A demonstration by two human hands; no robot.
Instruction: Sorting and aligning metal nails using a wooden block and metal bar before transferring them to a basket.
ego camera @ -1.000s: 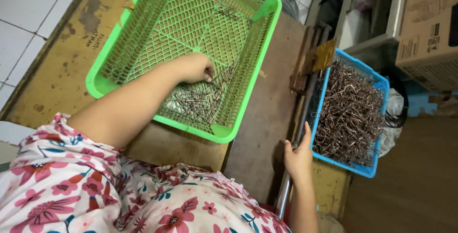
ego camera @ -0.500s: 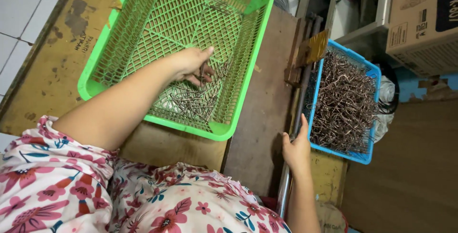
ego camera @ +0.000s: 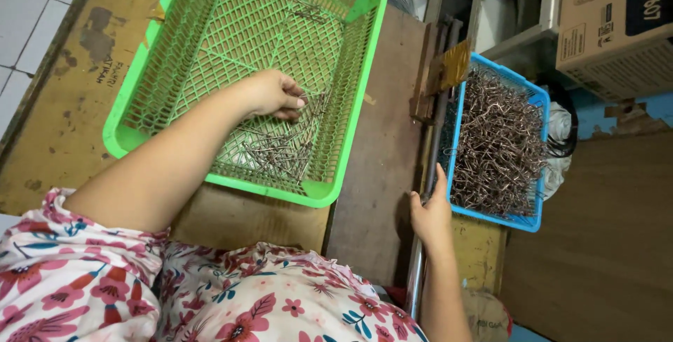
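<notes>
left hand (ego camera: pixel 275 95) is now closing its grip on metal hooks (ego camera: pixel 277 149) in the green basket (ego camera: pixel 350 125), having shifted slightly; right hand (ego camera: pixel 431 212) is staying open beside the blue basket (ego camera: pixel 457 125).

Even, soft daylight; sharp focus

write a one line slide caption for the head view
Left hand picks among bent wire pieces in a green mesh basket; right hand rests beside a blue basket.
</notes>
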